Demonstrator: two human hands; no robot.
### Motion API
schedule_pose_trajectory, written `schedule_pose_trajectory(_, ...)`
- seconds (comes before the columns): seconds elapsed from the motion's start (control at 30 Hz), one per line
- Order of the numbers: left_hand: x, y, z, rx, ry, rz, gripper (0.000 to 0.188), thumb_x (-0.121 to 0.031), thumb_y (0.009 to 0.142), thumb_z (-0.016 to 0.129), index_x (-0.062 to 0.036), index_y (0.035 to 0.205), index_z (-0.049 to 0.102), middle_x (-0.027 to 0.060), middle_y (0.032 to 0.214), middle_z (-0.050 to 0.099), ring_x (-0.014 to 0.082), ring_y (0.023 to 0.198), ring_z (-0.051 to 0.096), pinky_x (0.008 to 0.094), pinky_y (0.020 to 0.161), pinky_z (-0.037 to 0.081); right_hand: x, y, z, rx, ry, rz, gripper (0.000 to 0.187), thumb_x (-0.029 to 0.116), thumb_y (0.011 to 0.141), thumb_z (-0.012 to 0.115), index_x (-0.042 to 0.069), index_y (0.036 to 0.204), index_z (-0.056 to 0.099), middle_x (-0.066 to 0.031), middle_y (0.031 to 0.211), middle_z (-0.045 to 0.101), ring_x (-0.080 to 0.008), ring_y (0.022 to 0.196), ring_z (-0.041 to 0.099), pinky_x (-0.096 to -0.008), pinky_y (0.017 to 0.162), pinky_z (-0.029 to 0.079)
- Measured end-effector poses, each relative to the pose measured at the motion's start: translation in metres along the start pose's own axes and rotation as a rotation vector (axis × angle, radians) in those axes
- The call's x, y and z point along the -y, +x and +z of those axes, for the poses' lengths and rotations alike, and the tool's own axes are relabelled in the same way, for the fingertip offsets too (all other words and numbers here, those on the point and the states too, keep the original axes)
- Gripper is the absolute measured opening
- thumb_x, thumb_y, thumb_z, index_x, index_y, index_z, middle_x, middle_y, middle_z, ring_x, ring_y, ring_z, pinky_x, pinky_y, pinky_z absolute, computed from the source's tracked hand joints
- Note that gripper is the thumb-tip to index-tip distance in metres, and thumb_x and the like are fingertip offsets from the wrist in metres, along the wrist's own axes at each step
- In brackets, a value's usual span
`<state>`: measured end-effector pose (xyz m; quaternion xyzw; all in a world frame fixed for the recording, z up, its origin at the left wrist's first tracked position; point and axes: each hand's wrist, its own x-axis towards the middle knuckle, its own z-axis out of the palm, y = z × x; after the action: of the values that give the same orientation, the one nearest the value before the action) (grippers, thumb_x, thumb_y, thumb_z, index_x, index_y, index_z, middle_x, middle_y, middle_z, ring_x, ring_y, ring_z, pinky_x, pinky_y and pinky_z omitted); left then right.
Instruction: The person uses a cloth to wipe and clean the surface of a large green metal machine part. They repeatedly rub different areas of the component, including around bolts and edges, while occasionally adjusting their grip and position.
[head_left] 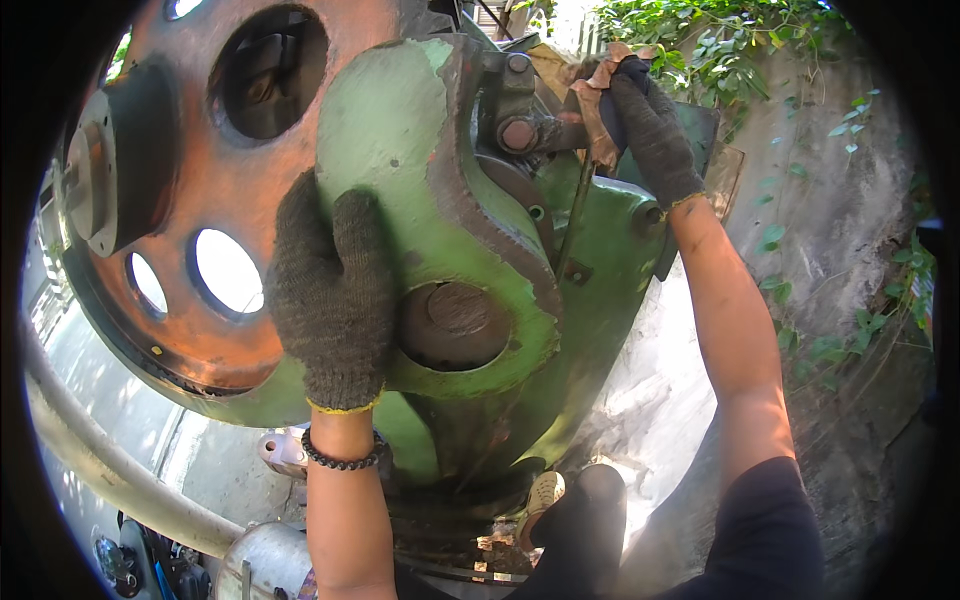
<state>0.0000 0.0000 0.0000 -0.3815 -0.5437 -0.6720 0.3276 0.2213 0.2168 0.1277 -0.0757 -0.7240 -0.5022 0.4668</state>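
Observation:
My left hand (335, 290), in a dark knitted glove with a yellow cuff edge, rests flat on a large green-painted metal machine casting (390, 130). Its fingers are stretched out beside the orange-brown wheel (260, 345). My right hand (655, 135), gloved alike, reaches to the far side of the machine. The fingers of that hand are curled at a crumpled brown sheet (597, 120), cloth or paper, which hangs beside them. Near it are a bolted metal block (518, 95) and a thin rod (578, 215). A round recess (456, 322) sits in the casting, right of my left hand.
The wheel carries round holes and a projecting dark hub (110, 170). A thick curved pipe (120, 480) runs at lower left towards a metal cylinder (265, 560). On the right stands a grey wall (830, 220) with green vines (710, 45). My shoe (543, 495) is below the casting.

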Motion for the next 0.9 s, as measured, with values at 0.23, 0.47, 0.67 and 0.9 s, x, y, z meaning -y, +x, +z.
schedule_pose_trajectory(0.23,-0.007,0.005,-0.001,0.010,-0.044,-0.027,0.044,-0.033,0.097,0.064,0.0019,0.124,0.064,0.0220,0.098,0.074,0.0328,0.088,0.074,0.0415,0.079,0.055,0.056,0.034,0.009,0.050,0.272,-0.159,0.029,0.023,0.092,0.069,0.013,0.118,0.065,-0.0142,0.115,0.068,-0.0310,0.104,0.067,-0.0404,0.091,0.054)
schedule_pose_trajectory(0.47,0.008,0.005,0.005,0.033,0.101,0.065,0.039,-0.032,0.099,0.060,-0.0009,0.121,0.066,0.0224,0.101,0.073,0.0334,0.090,0.073,0.0419,0.081,0.055,0.050,0.024,0.005,0.150,0.401,-0.071,0.025,0.019,0.091,0.065,0.012,0.115,0.064,-0.0108,0.106,0.070,-0.0318,0.101,0.067,-0.0434,0.088,0.053)
schedule_pose_trajectory(0.67,0.013,-0.002,0.014,0.033,0.100,0.020,0.037,-0.033,0.100,0.059,-0.0027,0.118,0.068,0.0219,0.098,0.073,0.0355,0.089,0.072,0.0430,0.080,0.055,0.047,-0.015,-0.014,0.425,0.273,-0.100,0.037,0.010,0.085,0.066,0.011,0.123,0.063,-0.0139,0.108,0.069,-0.0358,0.104,0.065,-0.0456,0.090,0.052)
schedule_pose_trajectory(0.9,0.021,-0.010,0.018,0.010,0.019,-0.009,0.035,-0.032,0.099,0.061,-0.0034,0.117,0.068,0.0211,0.093,0.073,0.0336,0.083,0.073,0.0425,0.076,0.055,0.035,-0.002,0.018,0.100,0.372,0.107,0.041,0.008,0.086,0.065,0.009,0.127,0.062,-0.0137,0.117,0.069,-0.0354,0.110,0.064,-0.0459,0.094,0.051)
